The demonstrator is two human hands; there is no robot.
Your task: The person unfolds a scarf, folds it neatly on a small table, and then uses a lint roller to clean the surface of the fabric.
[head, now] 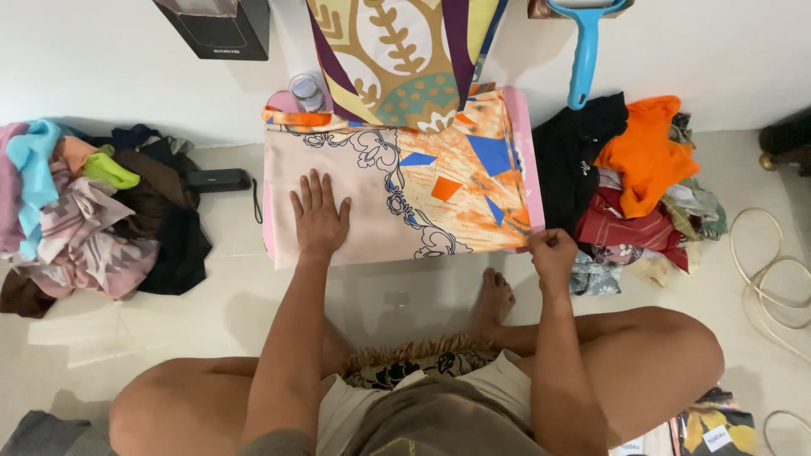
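A patterned scarf [405, 181], beige and orange with blue shapes and dark swirls, lies spread over a low pink board [525, 152] on the floor. My left hand [320, 215] rests flat on the scarf's near left part, fingers apart. My right hand [551, 251] pinches the scarf's near right corner at the board's edge. The far end of the cloth rises up against the wall [397, 51].
A heap of mixed clothes [76, 211] lies at the left, with a small black device [220, 180] beside it. Orange, black and red garments [629, 169] are piled at the right. A blue handled tool [585, 51] leans on the wall. A cream cord [773, 279] coils at far right.
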